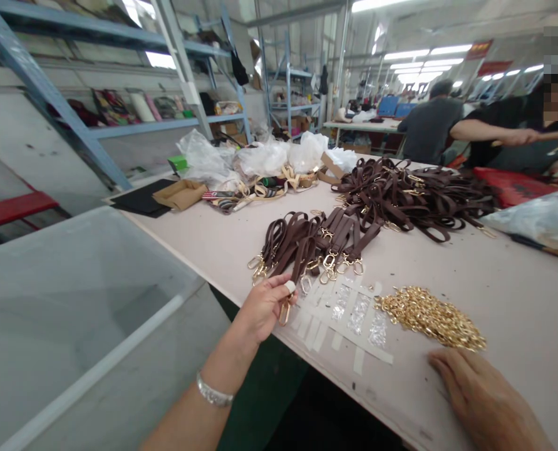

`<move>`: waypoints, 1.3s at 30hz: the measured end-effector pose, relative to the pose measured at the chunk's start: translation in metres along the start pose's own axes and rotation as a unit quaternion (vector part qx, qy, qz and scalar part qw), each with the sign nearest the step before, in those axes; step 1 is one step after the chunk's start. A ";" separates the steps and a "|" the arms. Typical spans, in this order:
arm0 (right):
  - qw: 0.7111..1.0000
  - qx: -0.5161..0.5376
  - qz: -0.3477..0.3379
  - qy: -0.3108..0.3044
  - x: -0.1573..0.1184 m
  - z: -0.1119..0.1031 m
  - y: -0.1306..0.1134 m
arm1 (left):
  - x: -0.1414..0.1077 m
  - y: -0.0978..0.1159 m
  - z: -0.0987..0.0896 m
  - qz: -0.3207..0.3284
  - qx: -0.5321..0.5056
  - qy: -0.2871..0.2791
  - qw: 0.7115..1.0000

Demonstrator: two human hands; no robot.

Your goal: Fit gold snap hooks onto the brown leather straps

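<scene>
My left hand (270, 305) pinches the end of a brown strap (301, 260) at the table's front edge, and a gold clasp (284, 311) hangs below its fingers. Behind it lies a row of brown straps (342, 232) with gold clasps. My right hand (476, 391) rests low at the right, just in front of a pile of small gold hardware (431, 316); its fingertips point down to the table and what they hold, if anything, is hidden. Between the hands, small clear pieces (358, 313) lie in strips bordered by pale tape (372, 354).
A large heap of brown straps (401, 194) lies farther back on the table (194, 241). Plastic bags (269, 156) and a cardboard piece (180, 194) are at the back left. A grey bin (86, 294) stands left. Two people are at the back right, one holding a stick.
</scene>
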State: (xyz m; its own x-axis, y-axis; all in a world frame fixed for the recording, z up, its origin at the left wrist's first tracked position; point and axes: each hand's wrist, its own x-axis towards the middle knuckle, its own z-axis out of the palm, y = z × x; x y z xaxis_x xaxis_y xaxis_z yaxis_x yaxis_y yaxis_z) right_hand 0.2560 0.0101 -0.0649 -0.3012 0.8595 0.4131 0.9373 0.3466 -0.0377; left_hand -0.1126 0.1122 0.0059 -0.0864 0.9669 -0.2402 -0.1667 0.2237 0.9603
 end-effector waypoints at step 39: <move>0.727 0.592 0.348 0.010 0.015 -0.039 -0.118 | -0.109 -0.045 0.088 0.004 0.052 -0.300 0.952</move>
State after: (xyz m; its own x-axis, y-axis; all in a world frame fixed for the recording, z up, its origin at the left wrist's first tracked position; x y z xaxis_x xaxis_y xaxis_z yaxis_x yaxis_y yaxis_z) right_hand 0.1473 -0.0327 -0.0191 0.1862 0.9801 -0.0682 0.0500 -0.0788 -0.9956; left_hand -0.0092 0.0076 0.0013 0.4952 0.8576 -0.1392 -0.0675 0.1978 0.9779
